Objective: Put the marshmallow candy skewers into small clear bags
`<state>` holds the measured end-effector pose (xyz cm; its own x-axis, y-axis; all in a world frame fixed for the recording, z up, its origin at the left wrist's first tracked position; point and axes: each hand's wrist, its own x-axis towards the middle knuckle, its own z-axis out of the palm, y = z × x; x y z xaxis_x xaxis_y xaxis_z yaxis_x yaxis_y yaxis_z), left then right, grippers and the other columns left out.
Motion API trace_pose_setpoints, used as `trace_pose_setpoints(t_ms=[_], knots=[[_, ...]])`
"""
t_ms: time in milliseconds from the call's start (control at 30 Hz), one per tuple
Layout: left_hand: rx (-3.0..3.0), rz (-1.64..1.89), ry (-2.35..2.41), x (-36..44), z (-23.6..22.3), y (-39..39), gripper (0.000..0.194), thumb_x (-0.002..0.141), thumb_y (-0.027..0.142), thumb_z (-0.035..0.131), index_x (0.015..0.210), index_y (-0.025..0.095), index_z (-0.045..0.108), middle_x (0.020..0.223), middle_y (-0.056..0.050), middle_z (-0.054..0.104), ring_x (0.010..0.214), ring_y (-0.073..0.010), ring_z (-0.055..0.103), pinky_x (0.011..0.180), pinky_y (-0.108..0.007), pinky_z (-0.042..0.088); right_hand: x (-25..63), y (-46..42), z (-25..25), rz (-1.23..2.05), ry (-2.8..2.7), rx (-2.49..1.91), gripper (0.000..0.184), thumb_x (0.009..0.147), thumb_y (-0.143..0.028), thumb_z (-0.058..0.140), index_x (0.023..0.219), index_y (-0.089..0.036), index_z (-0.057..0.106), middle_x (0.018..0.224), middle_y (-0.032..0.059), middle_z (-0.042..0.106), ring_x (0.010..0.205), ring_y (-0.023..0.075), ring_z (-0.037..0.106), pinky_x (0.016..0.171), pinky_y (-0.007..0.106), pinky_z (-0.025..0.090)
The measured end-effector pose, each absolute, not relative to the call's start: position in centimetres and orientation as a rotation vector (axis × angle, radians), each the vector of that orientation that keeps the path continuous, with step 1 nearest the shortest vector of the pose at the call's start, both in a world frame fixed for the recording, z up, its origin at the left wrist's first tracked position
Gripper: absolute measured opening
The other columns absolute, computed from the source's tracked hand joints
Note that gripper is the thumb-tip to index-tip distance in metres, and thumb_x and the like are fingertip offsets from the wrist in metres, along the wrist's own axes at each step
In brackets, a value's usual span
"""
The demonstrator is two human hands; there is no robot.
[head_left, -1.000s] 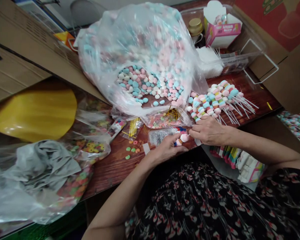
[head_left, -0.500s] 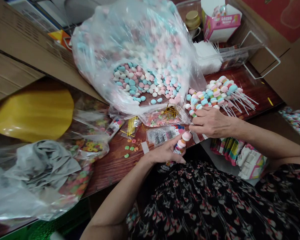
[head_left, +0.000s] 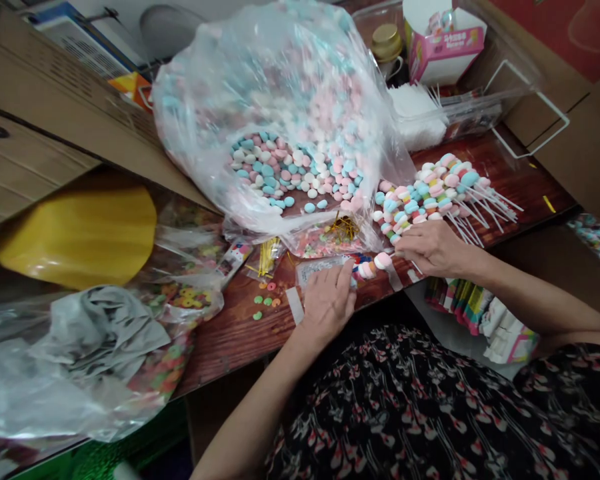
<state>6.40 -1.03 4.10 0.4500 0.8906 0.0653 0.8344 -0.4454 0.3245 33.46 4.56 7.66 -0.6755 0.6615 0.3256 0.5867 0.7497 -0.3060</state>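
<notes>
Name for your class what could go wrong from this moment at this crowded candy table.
The candy skewer lies close to the table's front edge, so a slip by the right hand might send it over. The left hand is pressing on a clear packet, which could slide. The open plastic bag has candies heaped near its mouth, and they might spill onto the finished skewers.
</notes>
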Motion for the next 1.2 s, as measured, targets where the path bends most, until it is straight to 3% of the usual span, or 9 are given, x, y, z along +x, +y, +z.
trace_pose_setpoints(t_ms=[100,200,333,667,833,967,1200], knots=[[2.468,0.344,1.561,6.4,3.3,-1.1,0.033,0.081,0.020,0.059,0.113,0.017,0.061,0.091,-0.011,0.068,0.084,-0.0254,0.062,0.072,-0.034,0.042,33.3,4.0,6.9,0.349,-2.414,-0.980,0.024,0.093,-0.020,0.046,0.077,-0.018,0.064,0.070,0.0019,0.064,0.068,0.0133,0.055,0.065,0.027,0.035],[2.407,0.331,1.573,5.9,2.5,-0.7,0.007,0.080,0.019,0.059,0.086,0.020,0.061,0.076,-0.005,0.066,0.070,-0.0198,0.060,0.058,-0.029,0.034,33.4,3.6,6.6,0.410,-2.337,-0.903,0.022,0.091,-0.017,0.046,0.079,-0.018,0.065,0.073,0.0020,0.066,0.069,0.0134,0.057,0.065,0.027,0.038],[2.395,0.390,1.554,5.3,2.2,-0.3,0.007,0.080,0.018,0.058,0.073,0.021,0.055,0.066,-0.002,0.061,0.060,-0.0162,0.055,0.054,-0.027,0.027,34.1,3.7,6.7,0.402,-2.333,-0.923,0.021,0.092,-0.018,0.048,0.080,-0.020,0.065,0.076,0.0019,0.068,0.073,0.0140,0.058,0.069,0.028,0.040],[2.352,0.336,1.515,6.1,2.3,-0.4,0.010,0.079,0.025,0.061,0.073,0.022,0.055,0.067,-0.002,0.062,0.060,-0.0171,0.055,0.053,-0.028,0.025,32.1,2.5,8.1,-0.116,-2.554,-0.864,0.018,0.087,-0.018,0.049,0.079,-0.019,0.064,0.070,0.0019,0.061,0.068,0.0158,0.046,0.067,0.031,0.029],[2.289,0.416,1.518,5.5,1.8,-0.3,0.015,0.082,0.029,0.061,0.072,0.021,0.054,0.068,-0.002,0.062,0.059,-0.0161,0.055,0.055,-0.027,0.029,31.1,2.0,7.0,0.097,-2.541,-0.956,0.025,0.091,-0.020,0.044,0.075,-0.018,0.064,0.066,0.0021,0.060,0.066,0.0140,0.047,0.064,0.029,0.028],[2.278,0.358,1.590,5.1,1.8,-0.2,0.005,0.079,0.024,0.060,0.079,0.020,0.058,0.076,-0.004,0.066,0.068,-0.0191,0.061,0.060,-0.028,0.033,30.7,1.6,6.4,0.410,-2.548,-1.121,0.025,0.093,-0.019,0.044,0.079,-0.018,0.064,0.071,0.0012,0.066,0.064,0.0116,0.050,0.061,0.027,0.026],[2.315,0.087,1.537,6.2,3.2,0.0,0.007,0.080,0.021,0.056,0.085,0.020,0.060,0.081,-0.005,0.068,0.073,-0.0203,0.062,0.062,-0.029,0.032,28.8,2.5,7.8,0.376,-2.861,-1.103,0.017,0.088,-0.017,0.049,0.092,-0.017,0.066,0.080,0.0048,0.069,0.060,0.0116,0.048,0.056,0.029,0.017]])
